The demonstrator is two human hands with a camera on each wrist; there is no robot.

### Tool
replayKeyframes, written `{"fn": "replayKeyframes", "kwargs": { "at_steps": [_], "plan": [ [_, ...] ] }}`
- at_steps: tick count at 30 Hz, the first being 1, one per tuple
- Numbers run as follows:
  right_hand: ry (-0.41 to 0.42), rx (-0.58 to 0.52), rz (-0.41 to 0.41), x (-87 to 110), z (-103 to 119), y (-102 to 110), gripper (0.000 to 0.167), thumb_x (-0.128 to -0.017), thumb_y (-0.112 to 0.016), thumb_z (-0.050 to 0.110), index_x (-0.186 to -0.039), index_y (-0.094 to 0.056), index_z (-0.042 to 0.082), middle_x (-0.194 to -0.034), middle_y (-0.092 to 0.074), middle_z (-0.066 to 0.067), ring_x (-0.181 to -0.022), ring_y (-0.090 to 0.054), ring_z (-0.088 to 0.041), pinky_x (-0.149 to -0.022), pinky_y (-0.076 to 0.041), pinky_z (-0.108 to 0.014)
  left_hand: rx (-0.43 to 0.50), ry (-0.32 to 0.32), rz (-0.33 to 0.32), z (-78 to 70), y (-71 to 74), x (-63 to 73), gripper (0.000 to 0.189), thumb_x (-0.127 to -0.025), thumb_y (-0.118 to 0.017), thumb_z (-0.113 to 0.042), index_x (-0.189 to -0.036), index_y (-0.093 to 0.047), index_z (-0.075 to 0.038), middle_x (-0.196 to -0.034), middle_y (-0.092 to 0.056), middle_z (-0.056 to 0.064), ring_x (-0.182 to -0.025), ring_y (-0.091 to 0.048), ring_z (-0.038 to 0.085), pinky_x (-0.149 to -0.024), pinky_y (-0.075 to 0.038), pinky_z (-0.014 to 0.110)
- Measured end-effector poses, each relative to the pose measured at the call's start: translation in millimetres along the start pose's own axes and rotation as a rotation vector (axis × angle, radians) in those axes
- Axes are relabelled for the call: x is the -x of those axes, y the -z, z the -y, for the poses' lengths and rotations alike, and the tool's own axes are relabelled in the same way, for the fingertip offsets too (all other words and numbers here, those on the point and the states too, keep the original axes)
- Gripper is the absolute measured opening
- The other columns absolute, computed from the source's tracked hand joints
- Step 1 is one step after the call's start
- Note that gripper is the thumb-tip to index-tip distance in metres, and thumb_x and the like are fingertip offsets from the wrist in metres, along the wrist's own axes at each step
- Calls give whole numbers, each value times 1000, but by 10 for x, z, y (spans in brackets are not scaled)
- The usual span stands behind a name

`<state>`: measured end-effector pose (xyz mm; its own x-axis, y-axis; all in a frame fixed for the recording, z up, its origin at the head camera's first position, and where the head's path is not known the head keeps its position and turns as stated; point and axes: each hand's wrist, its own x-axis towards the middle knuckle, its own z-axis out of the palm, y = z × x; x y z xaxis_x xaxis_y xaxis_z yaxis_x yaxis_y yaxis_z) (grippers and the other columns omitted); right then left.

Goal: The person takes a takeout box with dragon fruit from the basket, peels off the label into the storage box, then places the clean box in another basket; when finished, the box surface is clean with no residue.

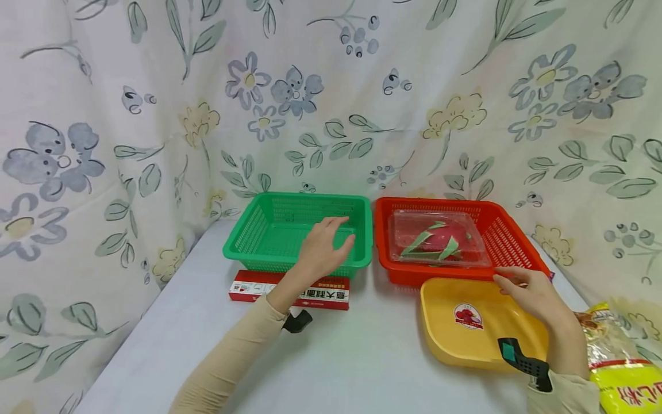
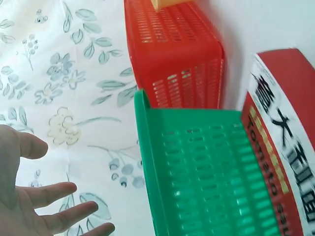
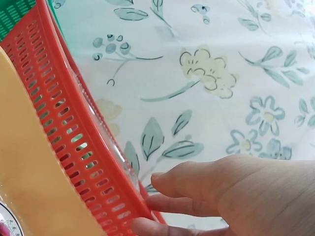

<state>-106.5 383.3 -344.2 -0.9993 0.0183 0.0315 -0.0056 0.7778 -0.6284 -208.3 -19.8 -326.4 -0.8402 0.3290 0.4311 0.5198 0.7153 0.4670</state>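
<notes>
In the head view my left hand (image 1: 322, 247) hovers over the green basket (image 1: 258, 263), fingers spread and holding nothing. A red box (image 1: 328, 295) lettered "Tomato sau..." in the left wrist view lies against that basket's front, partly behind the forearm. My right hand (image 1: 535, 293) is at the front right rim of the red basket (image 1: 405, 276), fingers loosely bent; whether they touch the rim I cannot tell. Inside that basket a dragon fruit (image 1: 447, 237) shows under clear plastic packaging (image 1: 405, 221). Below the right hand is a yellow tub (image 1: 439, 339) with a dragon fruit sticker.
A yellow and clear food bag (image 1: 626, 379) lies at the right table edge, beside the right forearm. Floral cloth (image 1: 362, 86) hangs behind the baskets and along both sides. The white tabletop (image 1: 362, 356) shows between the arms.
</notes>
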Motion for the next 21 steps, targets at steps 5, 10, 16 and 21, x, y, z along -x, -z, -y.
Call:
{"fn": "replayKeyframes", "kwargs": {
  "at_steps": [5,10,16,21],
  "plan": [
    [-3,-5,3,-14,-57,23,51,-103,-52,27,-133,-51,-14,-100,-68,-21,-86,-64,-26,-65,-51,-22,0,-35,-61,109,61,125,48,-97,-56,-35,-139,-56,-12,-138,-55,9,-126,-51,30,-101,-45,48],
    [1,-12,-7,9,-122,56,50,-103,-51,26,-133,-51,-14,-98,-69,-17,-77,-59,-7,-65,-52,-21,2,-65,-91,194,54,218,49,-97,-56,-35,-139,-55,-9,-138,-55,12,-127,-50,32,-102,-43,50],
    [3,-3,-45,42,-129,90,51,-102,-52,28,-133,-51,-13,-97,-69,-18,-76,-58,-6,-63,-51,-21,-21,-91,-112,274,30,280,49,-96,-57,-34,-138,-56,-8,-139,-55,13,-128,-49,33,-103,-42,52],
    [6,34,-112,82,-88,99,52,-102,-53,31,-133,-52,-10,-101,-67,-24,-87,-60,-28,-60,-50,-21,-52,-121,-123,268,42,271,51,-96,-57,-37,-139,-55,-8,-141,-53,14,-129,-47,35,-102,-41,54]
  ]
}}
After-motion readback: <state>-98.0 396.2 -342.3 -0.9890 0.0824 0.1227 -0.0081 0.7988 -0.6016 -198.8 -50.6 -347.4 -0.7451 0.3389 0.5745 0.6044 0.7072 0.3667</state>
